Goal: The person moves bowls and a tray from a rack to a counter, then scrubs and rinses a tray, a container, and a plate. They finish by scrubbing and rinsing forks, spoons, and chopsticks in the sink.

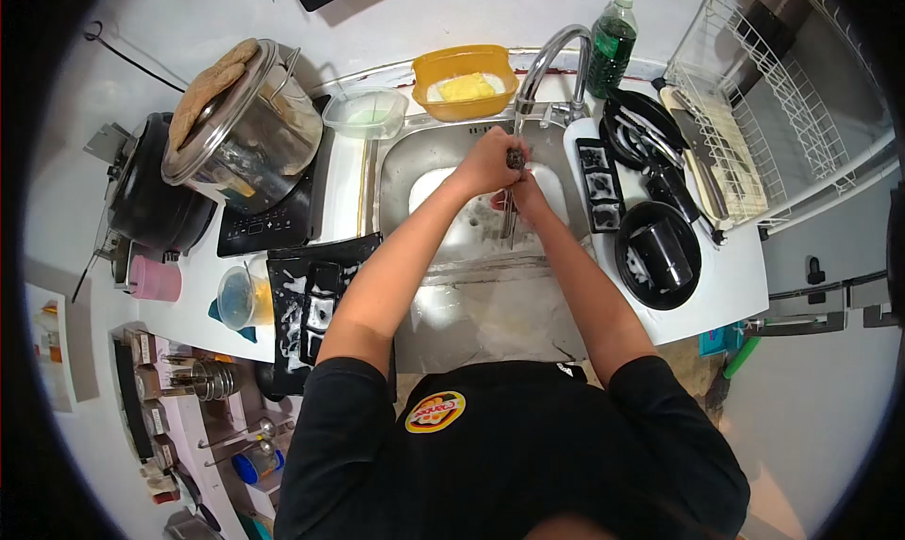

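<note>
Both of my hands are together over the sink [388, 177], just under the curved faucet [556, 45], where water runs down. My left hand [485, 165] is closed around the upper part of slim metal utensils [509, 218], beside a dark, rough-looking end [515, 158]. Close below it, my right hand [528, 196] has its fingers wrapped round the same utensils. Their shiny lengths point down into the basin; their exact kind is hidden by my fingers. A white round dish [429, 187] lies under my hands in the basin.
Left of the sink are soapy black trays [325, 276], a plastic cup [238, 295] and a large steel pot [273, 135]. A yellow tub [462, 64] with a sponge stands behind. Rightward are a soapy black pan [633, 290], a black compartment tray [599, 184], a green bottle [613, 45] and a wire rack [801, 97].
</note>
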The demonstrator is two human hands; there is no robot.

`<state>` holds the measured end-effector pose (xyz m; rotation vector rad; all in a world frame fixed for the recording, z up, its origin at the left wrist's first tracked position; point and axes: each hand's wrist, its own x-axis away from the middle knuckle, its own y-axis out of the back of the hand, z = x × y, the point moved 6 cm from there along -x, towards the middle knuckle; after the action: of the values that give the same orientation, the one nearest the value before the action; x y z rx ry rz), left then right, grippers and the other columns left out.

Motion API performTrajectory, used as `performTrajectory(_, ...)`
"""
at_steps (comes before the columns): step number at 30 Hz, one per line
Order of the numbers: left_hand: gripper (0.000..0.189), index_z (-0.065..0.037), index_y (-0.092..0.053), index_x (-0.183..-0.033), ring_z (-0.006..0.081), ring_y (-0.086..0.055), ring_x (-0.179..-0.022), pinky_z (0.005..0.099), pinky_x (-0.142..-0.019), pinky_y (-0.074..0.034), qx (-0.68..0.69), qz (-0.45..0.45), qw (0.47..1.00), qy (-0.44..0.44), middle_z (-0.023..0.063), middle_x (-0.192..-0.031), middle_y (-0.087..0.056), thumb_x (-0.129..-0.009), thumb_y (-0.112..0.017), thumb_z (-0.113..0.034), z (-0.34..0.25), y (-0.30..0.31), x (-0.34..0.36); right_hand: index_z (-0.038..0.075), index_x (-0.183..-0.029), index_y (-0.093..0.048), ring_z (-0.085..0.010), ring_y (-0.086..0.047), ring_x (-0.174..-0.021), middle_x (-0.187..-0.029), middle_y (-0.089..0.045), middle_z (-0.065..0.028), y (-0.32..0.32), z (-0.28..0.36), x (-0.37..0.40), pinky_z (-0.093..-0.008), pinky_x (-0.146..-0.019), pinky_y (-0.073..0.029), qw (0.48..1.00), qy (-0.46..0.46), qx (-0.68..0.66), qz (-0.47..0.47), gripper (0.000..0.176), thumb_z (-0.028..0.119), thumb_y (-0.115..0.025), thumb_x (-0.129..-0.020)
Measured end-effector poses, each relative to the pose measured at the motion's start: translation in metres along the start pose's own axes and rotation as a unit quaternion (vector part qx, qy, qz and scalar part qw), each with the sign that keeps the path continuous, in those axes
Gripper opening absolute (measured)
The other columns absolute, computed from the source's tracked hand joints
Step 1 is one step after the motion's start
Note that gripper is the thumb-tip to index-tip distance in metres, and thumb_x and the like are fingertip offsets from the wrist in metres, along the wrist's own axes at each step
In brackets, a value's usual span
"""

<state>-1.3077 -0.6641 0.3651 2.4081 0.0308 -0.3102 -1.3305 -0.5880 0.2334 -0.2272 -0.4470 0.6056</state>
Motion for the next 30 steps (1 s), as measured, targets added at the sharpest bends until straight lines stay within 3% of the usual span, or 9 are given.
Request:
performTrajectory(1, 0.021, -0.006, -0.058, -0.081, 0.0209, -0.057, -0.076, 0.0324, -0.068, -0.046, -0.089, -0.025, 0.992, -0.088, 0.0096, -0.077, -0.058, -0.061, -0.064, -0.005, -0.006, -0.001, -0.001, 0.007, -0.098, -0.046, -0.0160, -0.057, -0.052, -0.076, -0.056, -0.0070, 0.003, -0.002, 0.000, -0.0322, -0.051, -0.053, 1.000, -0.010, 0.011, -0.010, 0.012, 0.014, -0.041, -0.090)
performTrajectory(10, 0.027, -0.005, -0.060, -0.084, 0.0191, -0.055, -0.065, 0.0305, -0.063, -0.045, -0.211, 0.116, 0.954, 0.179, 0.0092, -0.068, -0.057, -0.057, -0.064, -0.002, 0.041, 0.148, 0.054, 0.003, -0.083, -0.049, -0.0116, -0.046, -0.040, -0.059, -0.052, -0.0058, -0.002, 0.009, -0.006, -0.0252, -0.038, -0.038, 0.992, 0.009, 0.127, 0.004, 0.022, 0.024, -0.046, -0.090)
performTrajectory(14, 0.033, -0.009, -0.062, -0.090, 0.0274, -0.060, -0.080, 0.0329, -0.068, -0.047, -0.250, -0.062, 0.946, 0.195, 0.0200, -0.092, -0.057, -0.057, -0.066, -0.005, 0.040, 0.198, 0.029, 0.001, -0.079, -0.050, -0.0146, -0.049, -0.038, -0.058, -0.054, -0.0082, -0.009, 0.011, -0.003, -0.0284, -0.038, -0.042, 0.987, 0.005, 0.151, -0.061, 0.024, 0.021, -0.043, -0.090)
performTrajectory(16, 0.035, -0.011, -0.062, -0.095, 0.0297, -0.058, -0.084, 0.0341, -0.071, -0.046, -0.444, -0.169, 0.877, 0.066, 0.0207, -0.104, -0.053, -0.061, -0.066, -0.007, 0.033, 0.208, 0.018, 0.001, -0.084, -0.048, -0.0150, -0.050, -0.040, -0.059, -0.054, -0.0083, -0.008, 0.008, -0.005, -0.0297, -0.038, -0.042, 0.993, 0.015, 0.109, -0.046, 0.019, 0.018, -0.042, -0.090)
performTrajectory(19, 0.027, -0.011, -0.063, -0.092, 0.0302, -0.059, -0.081, 0.0361, -0.072, -0.047, -0.436, -0.194, 0.879, -0.002, 0.0196, -0.093, -0.058, -0.065, -0.065, -0.013, 0.006, 0.166, -0.023, 0.002, -0.090, -0.047, -0.0151, -0.051, -0.044, -0.061, -0.053, -0.0074, 0.001, 0.011, -0.003, -0.0300, -0.038, -0.042, 0.997, 0.012, 0.061, -0.052, 0.014, 0.015, -0.042, -0.089)
performTrajectory(22, 0.018, -0.004, -0.065, -0.087, 0.0247, -0.062, -0.076, 0.0331, -0.070, -0.048, -0.162, 0.046, 0.980, 0.109, 0.0111, -0.079, -0.065, -0.071, -0.058, -0.008, 0.031, 0.049, -0.051, 0.002, -0.090, -0.046, -0.0148, -0.051, -0.043, -0.062, -0.052, -0.0063, 0.018, -0.003, -0.004, -0.0290, -0.039, -0.043, 0.997, -0.035, -0.041, -0.050, 0.011, 0.012, -0.042, -0.088)
performTrajectory(24, 0.021, -0.003, -0.066, -0.088, 0.0199, -0.063, -0.073, 0.0304, -0.068, -0.048, -0.168, 0.303, 0.937, 0.041, 0.0120, -0.077, -0.066, -0.070, -0.057, -0.007, -0.001, -0.016, -0.039, 0.003, -0.092, -0.045, -0.0148, -0.052, -0.045, -0.066, -0.053, -0.0069, 0.020, -0.006, 0.002, -0.0279, -0.041, -0.045, 0.998, -0.043, -0.040, -0.027, 0.010, 0.012, -0.043, -0.088)
performTrajectory(27, 0.020, -0.006, -0.068, -0.083, 0.0231, -0.063, -0.071, 0.0336, -0.066, -0.050, -0.116, 0.384, 0.913, 0.075, 0.0126, -0.078, -0.066, -0.065, -0.063, -0.012, 0.004, -0.033, -0.052, 0.003, -0.095, -0.044, -0.0149, -0.054, -0.050, -0.072, -0.053, -0.0078, 0.020, -0.004, 0.010, -0.0265, -0.045, -0.047, 0.997, -0.038, -0.061, -0.020, 0.010, 0.011, -0.043, -0.088)
performTrajectory(30, 0.025, -0.003, -0.066, -0.091, 0.0158, -0.063, -0.074, 0.0280, -0.069, -0.049, -0.062, 0.290, 0.951, 0.090, 0.0087, -0.079, -0.067, -0.069, -0.057, -0.007, 0.020, -0.009, -0.079, 0.005, -0.098, -0.043, -0.0156, -0.054, -0.055, -0.077, -0.052, -0.0079, 0.015, 0.005, 0.020, -0.0285, -0.049, -0.047, 0.994, -0.013, -0.099, -0.032, 0.011, 0.011, -0.043, -0.089)
